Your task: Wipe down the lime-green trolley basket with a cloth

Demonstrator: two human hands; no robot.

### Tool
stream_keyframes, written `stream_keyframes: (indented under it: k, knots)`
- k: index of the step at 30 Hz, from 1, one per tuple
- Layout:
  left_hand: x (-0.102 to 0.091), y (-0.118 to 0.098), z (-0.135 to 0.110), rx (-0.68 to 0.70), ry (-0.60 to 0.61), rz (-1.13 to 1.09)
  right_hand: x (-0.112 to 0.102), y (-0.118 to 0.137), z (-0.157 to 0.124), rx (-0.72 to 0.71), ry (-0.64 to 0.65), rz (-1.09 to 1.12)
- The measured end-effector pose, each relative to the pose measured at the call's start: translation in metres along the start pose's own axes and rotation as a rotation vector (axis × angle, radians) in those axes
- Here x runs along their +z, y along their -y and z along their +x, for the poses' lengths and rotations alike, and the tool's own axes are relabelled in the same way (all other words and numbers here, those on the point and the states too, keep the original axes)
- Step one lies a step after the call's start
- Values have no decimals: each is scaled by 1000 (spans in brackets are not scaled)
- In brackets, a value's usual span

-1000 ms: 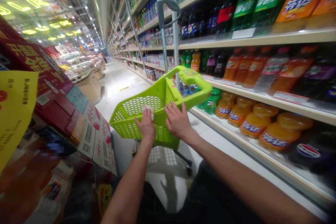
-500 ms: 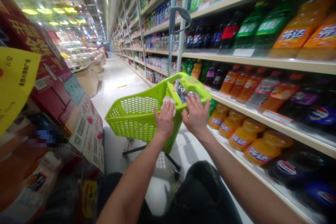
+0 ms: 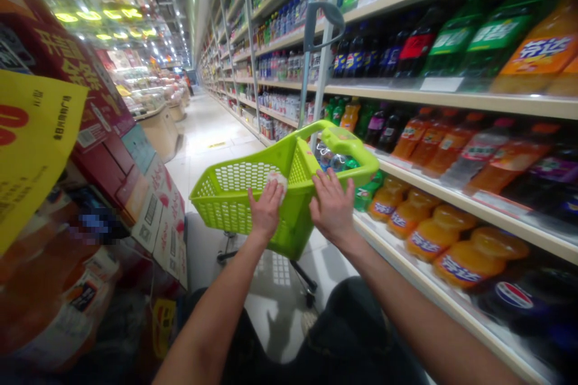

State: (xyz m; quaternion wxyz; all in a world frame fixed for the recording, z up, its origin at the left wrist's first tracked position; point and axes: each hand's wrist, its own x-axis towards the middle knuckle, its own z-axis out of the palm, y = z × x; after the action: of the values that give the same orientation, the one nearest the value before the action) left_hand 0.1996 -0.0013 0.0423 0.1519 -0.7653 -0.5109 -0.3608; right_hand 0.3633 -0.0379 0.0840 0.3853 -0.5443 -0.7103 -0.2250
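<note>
A green plastic shopping cart (image 3: pixel 289 228) with perforated sides stands in the aisle before me. My left hand (image 3: pixel 266 213) presses a crumpled whitish cloth (image 3: pixel 282 183) against the cart's near side rim; the fingers lie over the cloth and partly hide it. Farther right, my right hand (image 3: pixel 333 207) rests its outstretched fingertips on the rim below the cart's handle (image 3: pixel 368 162), thumb apart. Behind the divider, the cart's small rear compartment shows some clear and thin wire-like items that I cannot make out.
Shelves of drink bottles (image 3: pixel 460 258) run close along the right. On the left stand stacked cartons (image 3: pixel 158 222) and a yellow sign (image 3: pixel 40 144). A grey looped bracket (image 3: pixel 323 24) juts from a shelf post. The tiled aisle (image 3: pixel 212 126) stretches ahead, with a distant person in it.
My left hand and the cloth have slid left along the cart's rim. My right hand has shifted slightly down on the rim. The view has turned a little to the left.
</note>
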Motion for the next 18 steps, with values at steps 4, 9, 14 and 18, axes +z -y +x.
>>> stream_keyframes:
  k: [4, 9, 14, 18]
  knots:
    - [-10, 59, -35, -202, 10, 83, 17, 38, -10, -115, 122, 94]
    - [-30, 120, -67, -403, -42, 160, 46, 84, -19, -237, 254, 221]
    - [-36, 168, -72, -530, -135, 187, 66, 111, -14, -280, 299, 273]
    - [-17, 185, -84, -547, -71, 155, 74, 120, -9, -294, 316, 263]
